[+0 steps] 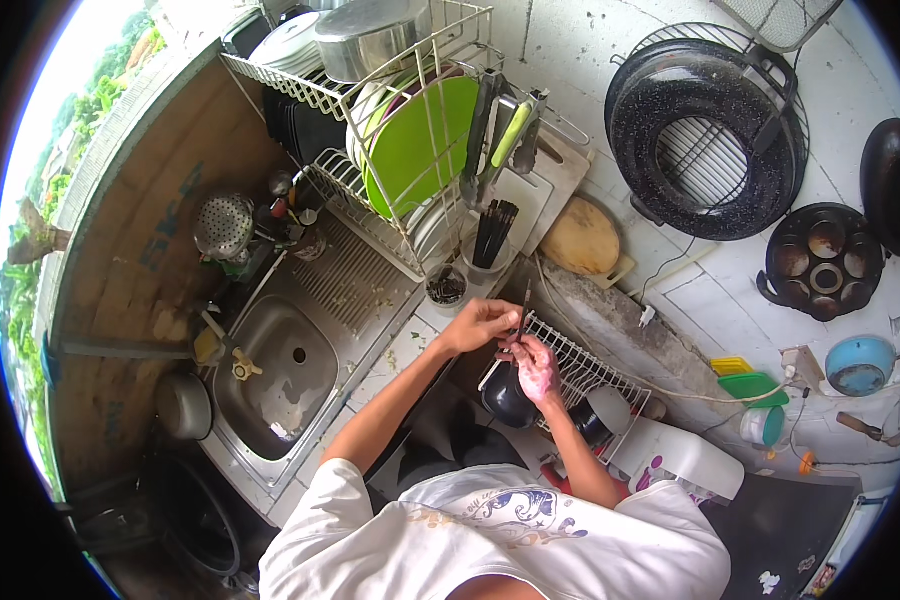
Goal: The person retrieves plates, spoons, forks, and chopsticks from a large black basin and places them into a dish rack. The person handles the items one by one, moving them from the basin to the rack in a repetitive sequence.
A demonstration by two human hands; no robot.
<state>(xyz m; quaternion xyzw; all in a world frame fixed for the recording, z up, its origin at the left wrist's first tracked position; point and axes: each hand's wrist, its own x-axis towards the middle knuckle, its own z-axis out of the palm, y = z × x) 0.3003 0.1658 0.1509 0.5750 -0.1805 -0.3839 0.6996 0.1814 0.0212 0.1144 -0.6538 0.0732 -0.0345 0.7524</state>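
Note:
My right hand [538, 369] grips thin dark chopsticks [526, 309] that point up and away from me; I cannot tell how many. My left hand [480, 324] pinches at the same chopsticks from the left, its thumb and fingertips together. Just beyond the hands, a clear container [489, 262] holds a bundle of black chopsticks [495, 231]. Beside it stands a clear jar [446, 288] of small dark items. Under my right hand, a white wire rack [570, 349] holds a black bowl [508, 395] and further dishware.
At left is a steel sink [277, 375] with a tap [241, 364] and ribbed drainboard [349, 274]. A tall wire dish rack [412, 255] carries green plates [427, 142] and a metal pot [373, 41]. Pans [709, 139] and a wooden board [581, 238] hang on the tiled wall.

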